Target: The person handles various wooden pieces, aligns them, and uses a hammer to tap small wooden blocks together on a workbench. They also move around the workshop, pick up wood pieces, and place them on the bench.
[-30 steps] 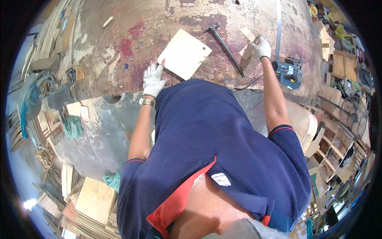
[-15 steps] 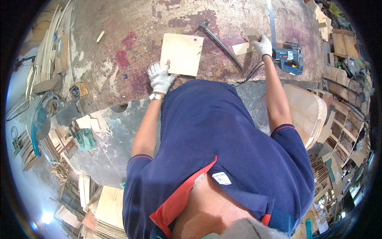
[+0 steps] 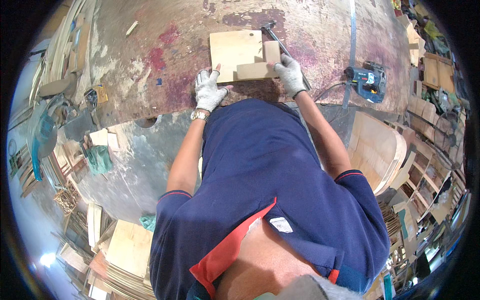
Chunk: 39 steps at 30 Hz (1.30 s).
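Observation:
A flat, pale square wooden board point(image 3: 232, 47) with a small hole near its far right corner lies on the worn workbench point(image 3: 185, 95). My left hand point(image 3: 209, 91), in a whitish glove with bare fingertips, rests at the board's near left corner, fingers spread. My right hand point(image 3: 291, 76), gloved likewise, is closed on the corner of an L-shaped wooden piece point(image 3: 252, 71). One arm of this piece lies over the board's near edge, the other along its right side. Just beyond, partly hidden by the piece and my right hand, lies a dark hammer point(image 3: 277, 38).
A blue-and-black jigsaw point(image 3: 367, 82) with a cord sits at the right of the bench. A small wood offcut point(image 3: 132, 28) lies far left. Curved plywood panels point(image 3: 377, 150) lean right of me; a teal circular saw point(image 3: 42, 137) and stacked boards point(image 3: 131, 245) are at left.
My right hand has brought the L-shaped wooden piece leftward, from beside the jigsaw onto the board, turning it. My left hand stays at the board's corner. The whole view has shifted slightly.

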### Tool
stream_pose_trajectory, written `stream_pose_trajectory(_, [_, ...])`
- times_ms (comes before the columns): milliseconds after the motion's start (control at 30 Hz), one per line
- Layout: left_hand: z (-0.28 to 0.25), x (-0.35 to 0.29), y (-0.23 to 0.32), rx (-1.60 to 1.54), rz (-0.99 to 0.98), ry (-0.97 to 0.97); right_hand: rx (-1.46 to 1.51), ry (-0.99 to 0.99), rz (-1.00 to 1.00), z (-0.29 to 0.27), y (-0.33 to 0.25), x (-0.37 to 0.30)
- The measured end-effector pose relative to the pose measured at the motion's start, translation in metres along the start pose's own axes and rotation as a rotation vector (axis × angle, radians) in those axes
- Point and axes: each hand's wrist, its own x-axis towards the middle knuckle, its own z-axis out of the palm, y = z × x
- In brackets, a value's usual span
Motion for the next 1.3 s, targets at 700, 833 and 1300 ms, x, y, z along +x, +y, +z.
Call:
stream_pose_trajectory(700, [0.002, 0.018, -0.020, -0.028, 0.200, 0.024, -0.785, -0.119, -0.596, 0.010, 0.049, -0.005])
stream_pose_trajectory(833, [-0.005, 0.021, -0.016, -0.073, 0.171, -0.015, -0.736, -0.113, -0.572, 0.008, 0.051, -0.004])
stream_pose_trajectory(1300, [-0.005, 0.023, -0.012, -0.106, 0.174, -0.042, -0.708, -0.047, -0.616, 0.008, 0.061, -0.003])
